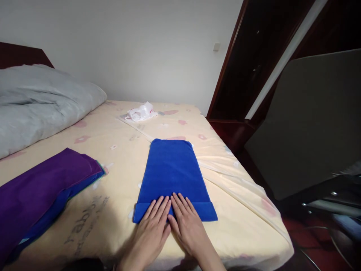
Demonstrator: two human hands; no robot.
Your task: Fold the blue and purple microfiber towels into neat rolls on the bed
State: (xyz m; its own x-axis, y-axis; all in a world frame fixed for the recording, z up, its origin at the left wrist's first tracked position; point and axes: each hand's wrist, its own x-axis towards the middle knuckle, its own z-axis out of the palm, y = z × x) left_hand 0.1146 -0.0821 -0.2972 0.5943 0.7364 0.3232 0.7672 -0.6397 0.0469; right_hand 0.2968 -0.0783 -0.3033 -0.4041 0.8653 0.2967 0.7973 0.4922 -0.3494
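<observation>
A blue cloth (175, 169) lies flat on the bed, with its near edge folded over into a narrow band. My left hand (153, 229) rests palm down on that band, left of its middle, fingers stretched out. Beside it my right hand (187, 226) presses flat on the same fold, fingers extended and pointing away from me. The two hands nearly touch at the thumbs and index fingers. Neither hand grips anything.
Purple and blue cloths (56, 177) lie piled at the left. A grey quilt (42, 105) is behind them. Farther back sits a white plastic bag (142, 112). The patterned bed sheet (237, 203) ends at the right, beside a dark chair (316, 124).
</observation>
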